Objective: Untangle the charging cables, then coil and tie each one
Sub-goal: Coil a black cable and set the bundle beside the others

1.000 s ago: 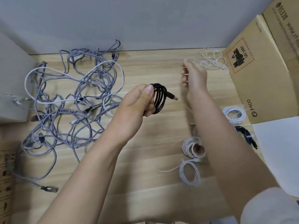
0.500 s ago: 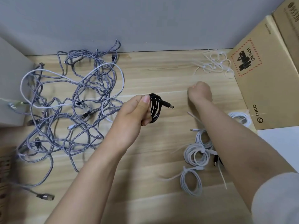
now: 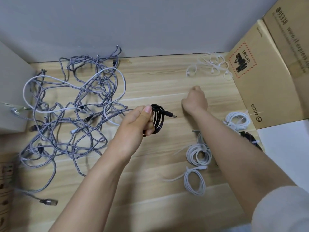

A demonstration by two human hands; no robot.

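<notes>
My left hand (image 3: pixel 135 121) grips a small coiled black cable (image 3: pixel 158 119) above the wooden table (image 3: pixel 150 81); its barrel plug points right. My right hand (image 3: pixel 195 102) is curled into a fist just right of the plug, its back toward me, so the thin white zip tie it took is hidden in the fingers. A big tangle of grey braided and white cables (image 3: pixel 71 114) sprawls on the left. Loose white zip ties (image 3: pixel 210 66) lie at the back right.
Tied white coils (image 3: pixel 199 154), (image 3: pixel 194 183), (image 3: pixel 237 120) and a tied black coil (image 3: pixel 249 137) lie under and beside my right forearm. A cardboard box (image 3: pixel 267 72) stands at the right, a white box (image 3: pixel 11 97) at the left, a wall behind.
My right hand pinched a tie at the zip-tie pile, then pulled back toward the black coil and closed into a fist. My left hand with the coil dropped slightly.
</notes>
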